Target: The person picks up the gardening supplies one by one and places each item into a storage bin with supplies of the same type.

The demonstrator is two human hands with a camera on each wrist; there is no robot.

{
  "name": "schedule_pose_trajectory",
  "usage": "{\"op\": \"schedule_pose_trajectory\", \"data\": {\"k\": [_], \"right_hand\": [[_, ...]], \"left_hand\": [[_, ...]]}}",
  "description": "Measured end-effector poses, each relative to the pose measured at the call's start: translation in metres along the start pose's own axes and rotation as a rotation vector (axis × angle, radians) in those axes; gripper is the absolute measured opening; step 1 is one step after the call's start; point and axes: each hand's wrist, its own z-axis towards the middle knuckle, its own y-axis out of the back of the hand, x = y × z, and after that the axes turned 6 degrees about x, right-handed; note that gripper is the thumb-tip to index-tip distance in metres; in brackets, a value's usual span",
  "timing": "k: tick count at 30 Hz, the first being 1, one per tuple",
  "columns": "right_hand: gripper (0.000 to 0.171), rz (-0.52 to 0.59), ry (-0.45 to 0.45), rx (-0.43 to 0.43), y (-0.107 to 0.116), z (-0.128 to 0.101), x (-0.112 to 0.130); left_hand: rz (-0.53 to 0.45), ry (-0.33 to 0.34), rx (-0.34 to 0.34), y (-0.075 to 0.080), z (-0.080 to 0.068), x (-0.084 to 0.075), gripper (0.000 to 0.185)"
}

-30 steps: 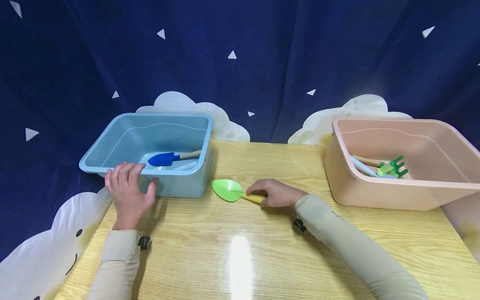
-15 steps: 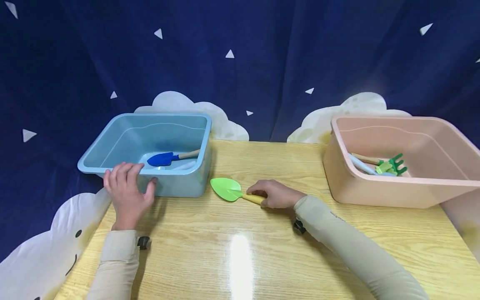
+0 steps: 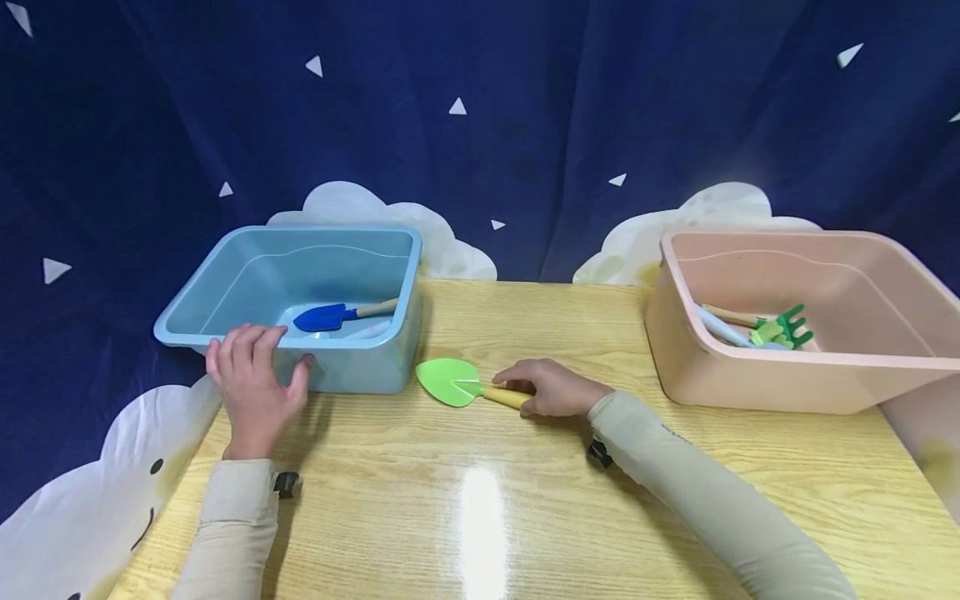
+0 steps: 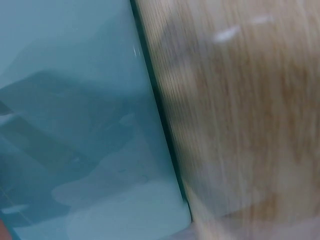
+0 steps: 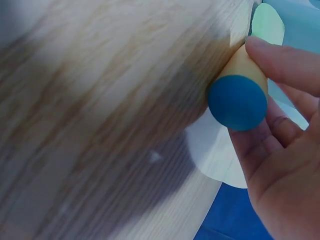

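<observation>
In the head view my right hand [image 3: 553, 388] pinches the yellow handle of a small trowel [image 3: 451, 382] with a light green blade. Its blade points left, toward the blue tub [image 3: 360, 367]; whether it touches the table I cannot tell. The right wrist view shows thumb and fingers on either side of the handle [image 5: 243, 65], whose end is blue. My left hand [image 3: 258, 379] grips the near rim of the blue tub, fingers over the edge and thumb outside. Inside that tub lies a blue trowel [image 3: 322, 317] with a wooden handle, beside pale items partly hidden by the wall.
A pink tub [image 3: 765, 385] stands at the right of the wooden table [image 3: 390, 500]. It contains a green hand rake [image 3: 795, 327], a light-blue tool [image 3: 722, 326] and light-green pieces. Behind the table hangs a dark blue curtain [image 3: 525, 125] with white clouds and triangles.
The green trowel's blade has shifted slightly left and shows a little more of its face. Both hands keep their holds, and the whole head view has drifted a little.
</observation>
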Motion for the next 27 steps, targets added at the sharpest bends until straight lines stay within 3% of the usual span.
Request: {"op": "schedule_pose_trajectory", "data": {"k": [27], "right_hand": [[0.055, -0.111, -0.035, 0.031, 0.0024, 0.0017, 0.0055]], "left_hand": [[0.000, 0.007, -0.001, 0.0000, 0.0003, -0.0007, 0.045]]}}
